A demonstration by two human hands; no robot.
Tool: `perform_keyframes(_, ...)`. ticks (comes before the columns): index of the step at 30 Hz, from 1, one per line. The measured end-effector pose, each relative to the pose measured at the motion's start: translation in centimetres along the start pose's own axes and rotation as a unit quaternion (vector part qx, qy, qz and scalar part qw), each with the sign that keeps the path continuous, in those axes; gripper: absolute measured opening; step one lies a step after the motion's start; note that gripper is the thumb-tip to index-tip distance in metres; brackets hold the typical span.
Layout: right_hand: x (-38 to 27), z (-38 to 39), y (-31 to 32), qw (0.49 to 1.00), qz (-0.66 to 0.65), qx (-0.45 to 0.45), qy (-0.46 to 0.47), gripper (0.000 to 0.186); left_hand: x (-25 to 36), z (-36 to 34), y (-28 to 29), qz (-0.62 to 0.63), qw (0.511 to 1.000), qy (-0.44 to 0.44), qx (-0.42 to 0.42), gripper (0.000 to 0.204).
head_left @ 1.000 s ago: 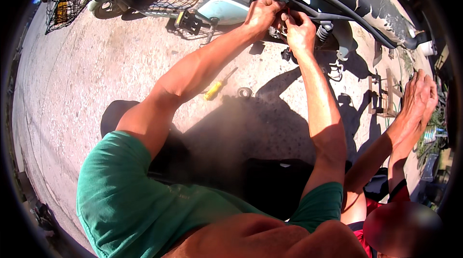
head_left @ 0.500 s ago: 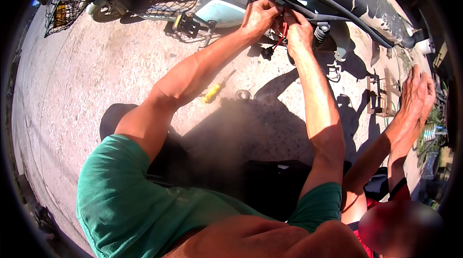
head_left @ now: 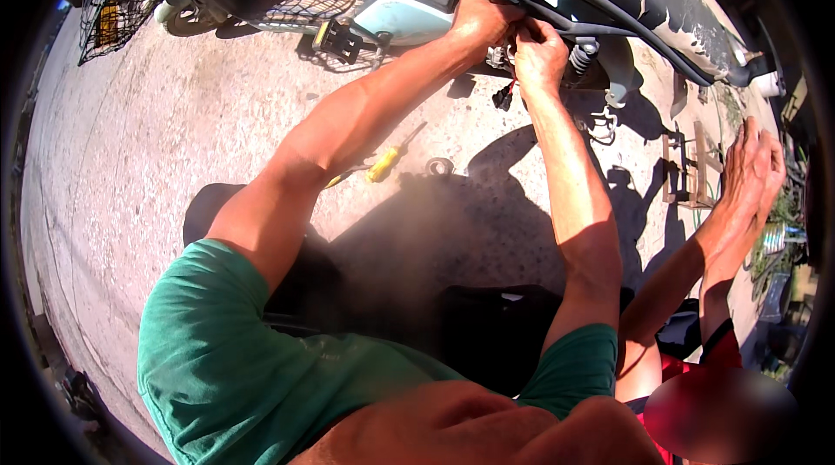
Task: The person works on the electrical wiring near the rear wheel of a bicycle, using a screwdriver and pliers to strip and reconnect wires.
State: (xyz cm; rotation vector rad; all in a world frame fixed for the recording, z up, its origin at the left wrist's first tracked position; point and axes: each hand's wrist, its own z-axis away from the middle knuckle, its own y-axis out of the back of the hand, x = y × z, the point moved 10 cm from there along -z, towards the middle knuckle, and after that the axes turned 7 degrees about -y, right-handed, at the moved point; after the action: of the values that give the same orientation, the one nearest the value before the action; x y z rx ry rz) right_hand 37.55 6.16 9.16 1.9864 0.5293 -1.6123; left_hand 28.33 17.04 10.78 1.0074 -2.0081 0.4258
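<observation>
An electric scooter (head_left: 402, 20) with a pale blue side panel and black tube frame stands across the top. My left hand (head_left: 485, 20) reaches in beneath the frame tubes, its fingers mostly hidden there. Right beside it, my right hand (head_left: 541, 54) is closed in a pinch, thumb and fingers together under the tubes. What it pinches is too small to make out. A short red wire with a black connector (head_left: 503, 98) hangs just below the right hand. The coil spring of a shock absorber (head_left: 583, 56) is close to the right of that hand.
On the concrete lie a yellow-handled screwdriver (head_left: 383, 165), a small ring (head_left: 439, 167) and another yellow-handled tool (head_left: 335, 178), partly behind my left forearm. At right, another person's hands (head_left: 752, 169) are held out near a small wooden frame (head_left: 691, 165). A pedal (head_left: 344, 40) juts from the scooter.
My left hand has pushed further in under the frame and its fingers have gone from sight. The black connector has shifted slightly right and down, and less red wire shows.
</observation>
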Motion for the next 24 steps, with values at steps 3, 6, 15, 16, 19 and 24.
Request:
perform_keyframes(3,-0.9,1.2,0.4,0.999,0.001,0.022,-0.025,0.019,-1.0,0.4,0.5,-0.066,0.994,0.068,0.046,0.016)
perform_keyframes(6,-1.2,0.9,1.4,0.999,-0.013,0.044,0.017,0.018,-1.4,1.7,0.2,0.0,0.971,0.217,0.099,0.022)
perform_keyframes(15,-1.7,1.0,1.0,0.996,0.016,0.031,0.077,0.028,0.9,2.4,0.6,0.046,0.972,0.208,0.095,0.017)
perform_keyframes(16,-2.6,1.3,0.9,0.996,0.05,0.027,0.069,0.028,1.2,2.6,0.9,0.035,0.973,0.207,0.09,0.017)
perform_keyframes(19,-3.8,1.3,1.0,0.993,0.108,0.021,0.052,0.029,1.5,2.7,1.0,0.004,0.98,0.185,0.071,0.018)
perform_keyframes(24,-1.9,0.7,0.6,0.999,0.002,-0.009,-0.033,0.032,0.8,2.9,1.0,0.031,0.982,0.169,0.077,0.019)
